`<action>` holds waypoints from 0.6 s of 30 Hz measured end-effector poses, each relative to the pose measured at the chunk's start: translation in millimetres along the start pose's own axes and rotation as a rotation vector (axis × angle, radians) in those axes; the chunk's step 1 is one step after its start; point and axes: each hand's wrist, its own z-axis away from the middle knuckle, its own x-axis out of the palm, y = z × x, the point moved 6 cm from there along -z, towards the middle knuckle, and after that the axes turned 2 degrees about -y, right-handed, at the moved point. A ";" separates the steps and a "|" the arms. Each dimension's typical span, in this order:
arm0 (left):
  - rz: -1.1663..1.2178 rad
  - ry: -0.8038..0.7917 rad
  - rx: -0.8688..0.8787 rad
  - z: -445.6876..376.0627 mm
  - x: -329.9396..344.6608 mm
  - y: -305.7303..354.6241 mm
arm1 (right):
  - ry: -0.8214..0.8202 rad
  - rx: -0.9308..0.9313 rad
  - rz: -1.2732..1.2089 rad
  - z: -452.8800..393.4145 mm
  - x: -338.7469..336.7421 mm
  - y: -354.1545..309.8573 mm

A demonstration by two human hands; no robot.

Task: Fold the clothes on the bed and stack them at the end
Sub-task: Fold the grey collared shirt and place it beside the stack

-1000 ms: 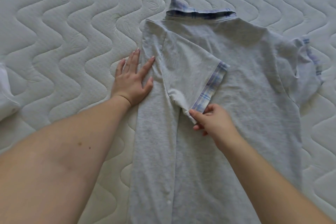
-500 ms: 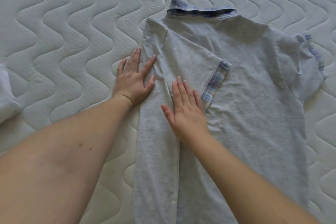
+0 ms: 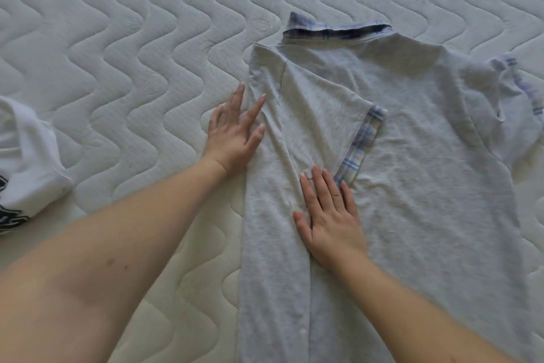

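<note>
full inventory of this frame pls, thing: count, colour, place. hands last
grey shirt: 1, light grey with blue plaid trim, spread collar-up on the mattress, centre to right; its left side is folded in over the body
plaid collar: 1, blue and white, top edge of the shirt
folded-in sleeve: 1, grey with plaid cuff, lying across the shirt body
right sleeve: 1, grey with plaid cuff, bunched at the shirt's right edge
white garment: 1, white with dark print, crumpled at the left edge, partly cut off
mattress: 1, white, wavy quilting, under everything
left hand: 1, flat on the shirt's folded left edge
right hand: 1, flat on the shirt below the folded sleeve
</note>
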 end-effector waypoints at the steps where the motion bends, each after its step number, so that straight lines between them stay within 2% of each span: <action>1: 0.008 0.007 0.033 -4.6 -6.8 0.8 | 0.012 0.004 -0.012 -1.9 1.3 0.7; 4: -0.238 0.027 0.199 -35.4 -19.7 17.4 | 0.052 -0.004 -0.010 -4.9 6.5 2.7; 6: -0.313 -0.049 0.259 -64.8 -17.5 30.7 | 0.075 -0.011 0.003 -4.8 9.1 4.2; 10: -0.297 -0.187 0.227 -103.8 -5.3 25.0 | 0.111 -0.020 0.004 -7.0 12.4 4.9; 12: -0.270 -0.201 0.207 -112.1 -5.1 13.2 | 0.124 -0.024 0.008 -7.0 14.0 5.7; 15: -0.211 -0.207 0.089 -123.1 -10.1 -8.1 | 0.159 -0.036 0.011 -7.4 15.0 7.0; 18: -0.222 -0.227 0.085 -127.3 -11.7 -15.8 | 0.181 -0.047 0.016 -7.3 16.3 7.3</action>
